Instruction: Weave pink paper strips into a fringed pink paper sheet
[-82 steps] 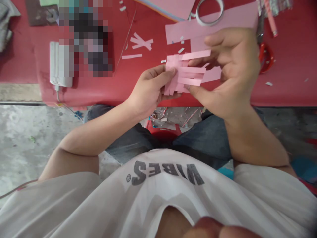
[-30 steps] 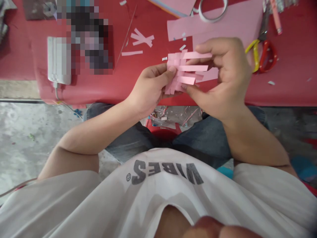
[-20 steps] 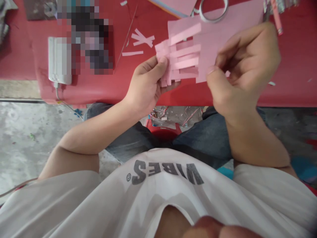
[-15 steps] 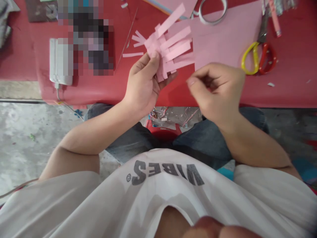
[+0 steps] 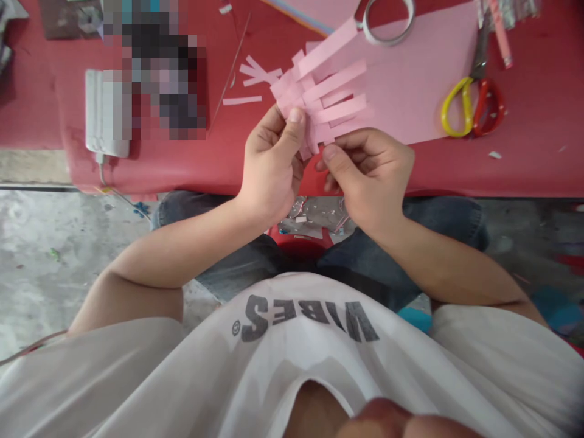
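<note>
Red counter (image 5: 538, 121), pink paper weave (image 5: 322, 97) gripped in both hands

The left hand (image 5: 269, 161) pinches the weave's edge between thumb and fingers; the right hand (image 5: 365, 173) grips its lower strips — both hold it over a pink sheet (image 5: 410, 79), a tape roll (image 5: 387, 24) just beyond, yellow-and-red scissors (image 5: 472, 103) off to the right.

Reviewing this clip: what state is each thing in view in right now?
Woven pink paper strips: interlaced, loose ends sticking out
Left hand: pinching the strips
Right hand: fingers at the strips' lower edge
Yellow-and-red-handled scissors: blades closed, lying flat
Pink paper sheet: lying flat
White tape roll: lying flat
</note>
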Tool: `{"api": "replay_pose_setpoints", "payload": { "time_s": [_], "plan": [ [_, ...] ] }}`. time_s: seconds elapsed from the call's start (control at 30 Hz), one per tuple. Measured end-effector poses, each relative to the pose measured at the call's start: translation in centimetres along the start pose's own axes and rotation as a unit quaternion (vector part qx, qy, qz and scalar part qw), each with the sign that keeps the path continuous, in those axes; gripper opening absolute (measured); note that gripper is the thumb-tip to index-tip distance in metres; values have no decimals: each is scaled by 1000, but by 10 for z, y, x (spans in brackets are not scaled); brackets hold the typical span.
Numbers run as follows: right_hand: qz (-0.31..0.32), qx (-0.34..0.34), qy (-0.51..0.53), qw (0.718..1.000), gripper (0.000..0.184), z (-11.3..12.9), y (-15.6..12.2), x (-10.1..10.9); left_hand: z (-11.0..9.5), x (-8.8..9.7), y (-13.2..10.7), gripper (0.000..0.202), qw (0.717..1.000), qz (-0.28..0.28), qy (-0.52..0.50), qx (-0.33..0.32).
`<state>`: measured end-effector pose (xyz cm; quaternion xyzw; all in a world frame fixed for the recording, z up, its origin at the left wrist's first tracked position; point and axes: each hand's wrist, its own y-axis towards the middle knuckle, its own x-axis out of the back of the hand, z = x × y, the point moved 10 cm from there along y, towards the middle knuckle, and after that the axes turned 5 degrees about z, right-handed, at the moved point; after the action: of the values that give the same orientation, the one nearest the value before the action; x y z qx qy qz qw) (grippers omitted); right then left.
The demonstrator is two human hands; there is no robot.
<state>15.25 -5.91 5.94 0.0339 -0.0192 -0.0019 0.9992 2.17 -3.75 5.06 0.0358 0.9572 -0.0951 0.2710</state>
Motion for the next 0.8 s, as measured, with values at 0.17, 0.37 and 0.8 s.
{"api": "replay_pose_setpoints", "payload": {
  "time_s": [0.17, 0.37, 0.8],
  "plan": [
    [-12, 23, -21, 999, 19, -2, 1, 1, -2, -4, -3, 22, 999, 19, 34, 13],
    [-27, 13, -55, 998, 25, -9, 1, 2, -1, -5, -6, 17, 997, 29, 66, 13],
    [-23, 10, -37, 999, 18, -13, 4, 2, 2, -2, -7, 17, 994, 13, 109, 20]
  ]
}}
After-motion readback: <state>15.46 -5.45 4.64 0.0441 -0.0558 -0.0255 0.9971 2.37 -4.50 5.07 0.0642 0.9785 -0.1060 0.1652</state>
